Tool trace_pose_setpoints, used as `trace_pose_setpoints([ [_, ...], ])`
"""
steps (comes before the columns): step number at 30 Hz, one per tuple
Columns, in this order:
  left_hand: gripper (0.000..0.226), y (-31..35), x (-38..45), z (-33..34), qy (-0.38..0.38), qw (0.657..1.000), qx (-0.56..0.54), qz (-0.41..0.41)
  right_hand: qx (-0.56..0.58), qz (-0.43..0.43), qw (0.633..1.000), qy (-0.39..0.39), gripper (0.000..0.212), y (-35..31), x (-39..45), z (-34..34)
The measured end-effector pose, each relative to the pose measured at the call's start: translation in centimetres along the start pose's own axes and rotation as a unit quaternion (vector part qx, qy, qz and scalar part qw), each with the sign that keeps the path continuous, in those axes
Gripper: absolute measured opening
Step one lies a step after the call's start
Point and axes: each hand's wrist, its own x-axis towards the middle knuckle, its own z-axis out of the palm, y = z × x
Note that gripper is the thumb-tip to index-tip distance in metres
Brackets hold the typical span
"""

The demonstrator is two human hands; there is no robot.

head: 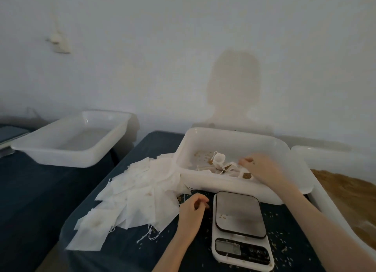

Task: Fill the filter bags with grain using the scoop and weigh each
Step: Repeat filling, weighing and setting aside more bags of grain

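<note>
Right hand (pixel 262 168) reaches into the middle tray (pixel 234 137), fingers spread loose over the filled filter bags (pixel 219 159), gripping nothing clear. Left hand (pixel 193 208) lies curled on the desk (pixel 126 249) beside the scale (pixel 240 231); can't tell if it pinches anything. Likely step: drop off a weighed bag w/o spilling, then take one empty bag (pixel 142 192) off the pile. Count: 3 trays, 1 scale, approx. 5 filled bags, dozens of empties. Grain (pixel 345 194) sits in the right tray; scoop not seen.
</note>
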Motion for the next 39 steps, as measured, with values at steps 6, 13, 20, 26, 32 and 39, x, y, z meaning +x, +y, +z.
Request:
trace_pose_setpoints([
  [6,0.016,0.7,-0.6,-2.2,0.015,0.991,0.125,0.032,-0.012,-0.103,0.994,0.039,0.019,-2.7,-3.3,1.5],
  [13,0.018,-1.3,0.1,-9.2,0.134,0.905,0.39,-0.107,0.003,-0.158,0.987,-0.025,0.017,-4.7,-6.5,4.7],
  [20,0.032,-2.7,-0.6,-11.1,0.106,0.917,0.368,-0.115,0.052,-0.162,0.984,-0.043,0.016,-4.9,-8.8,6.7],
  [26,0.043,-1.9,-0.3,-12.0,0.053,0.972,0.195,-0.121,0.03,-0.168,0.983,-0.065,0.017,-4.6,-9.6,7.5],
  [32,0.049,-2.0,-1.0,-11.9,-0.004,0.978,0.179,-0.109,0.012,-0.166,0.983,-0.083,0.018,-4.0,-10.3,8.2],
  [39,0.025,-1.8,-1.3,-12.5,0.139,0.979,0.105,-0.106,0.019,-0.169,0.982,-0.083,0.019,-3.5,-11.0,8.6],
])
